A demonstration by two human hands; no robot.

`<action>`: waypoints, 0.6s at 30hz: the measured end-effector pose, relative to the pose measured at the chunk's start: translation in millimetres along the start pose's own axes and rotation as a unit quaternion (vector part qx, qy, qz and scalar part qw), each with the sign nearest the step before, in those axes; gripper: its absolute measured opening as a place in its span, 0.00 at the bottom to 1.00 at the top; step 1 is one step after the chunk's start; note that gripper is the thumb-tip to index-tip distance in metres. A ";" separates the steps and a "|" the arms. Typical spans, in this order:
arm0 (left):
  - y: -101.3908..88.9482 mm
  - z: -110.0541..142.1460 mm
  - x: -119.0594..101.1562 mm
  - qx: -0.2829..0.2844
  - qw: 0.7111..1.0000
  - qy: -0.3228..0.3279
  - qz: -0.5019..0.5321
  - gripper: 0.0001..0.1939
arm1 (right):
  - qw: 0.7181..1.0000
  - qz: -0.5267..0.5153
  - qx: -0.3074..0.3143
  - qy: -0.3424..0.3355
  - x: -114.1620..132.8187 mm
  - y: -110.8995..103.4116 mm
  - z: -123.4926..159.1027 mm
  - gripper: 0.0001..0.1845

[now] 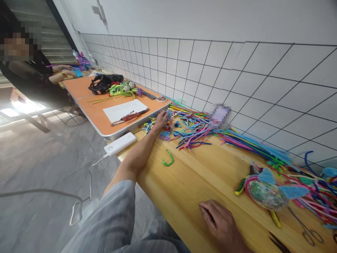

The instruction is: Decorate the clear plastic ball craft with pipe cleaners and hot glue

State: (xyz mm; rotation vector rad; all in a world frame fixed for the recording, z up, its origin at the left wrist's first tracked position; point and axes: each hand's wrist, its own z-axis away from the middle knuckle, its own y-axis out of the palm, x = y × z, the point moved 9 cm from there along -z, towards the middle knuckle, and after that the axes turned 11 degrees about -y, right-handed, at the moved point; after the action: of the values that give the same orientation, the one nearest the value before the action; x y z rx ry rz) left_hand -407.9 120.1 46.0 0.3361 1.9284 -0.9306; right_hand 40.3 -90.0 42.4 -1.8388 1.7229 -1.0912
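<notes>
My left hand [161, 120] reaches to the far end of the wooden table, fingers pinched at a light blue pipe-cleaner piece [170, 113] among small colourful bits. Near the table's front edge rests my right hand [221, 223], its fingers curled with nothing seen in them. A bent green pipe cleaner [171, 159] lies between the two hands. Right of my right hand sits a round, clear-wrapped bundle [267, 193] with a pink rim and light blue pointed pieces. Pliers with yellow-green handles [240, 186] lie partly beneath it, and scissors [308, 232] beside it.
Loose pipe cleaners [252, 146] spread along the tiled wall. On the adjoining orange table [92, 102] are a paper sheet [126, 109], red-handled pliers [129, 117] and a black strapped item [104, 83]. A white power strip [120, 143] sits at the corner. Another person [28, 73] sits far left.
</notes>
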 end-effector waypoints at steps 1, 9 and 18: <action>0.7 0.0 2.6 0.001 1.000 -0.004 0.017 0.09 | 1.000 -0.005 -0.001 -0.001 -0.2 -0.6 -0.1 0.11; 6.8 2.6 17.1 0.020 0.994 -0.041 0.095 0.20 | 0.999 -0.032 -0.001 -0.007 2.2 -3.8 0.4 0.10; 9.8 9.5 5.5 0.022 0.998 -0.028 0.051 0.16 | 1.000 -0.030 0.002 0.007 -0.4 -0.8 4.6 0.11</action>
State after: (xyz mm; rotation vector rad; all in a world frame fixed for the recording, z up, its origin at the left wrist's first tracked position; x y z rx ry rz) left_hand -399.1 119.0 34.2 0.4262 1.8246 -0.9070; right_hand 44.3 -90.5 40.0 -1.8963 1.6814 -1.1315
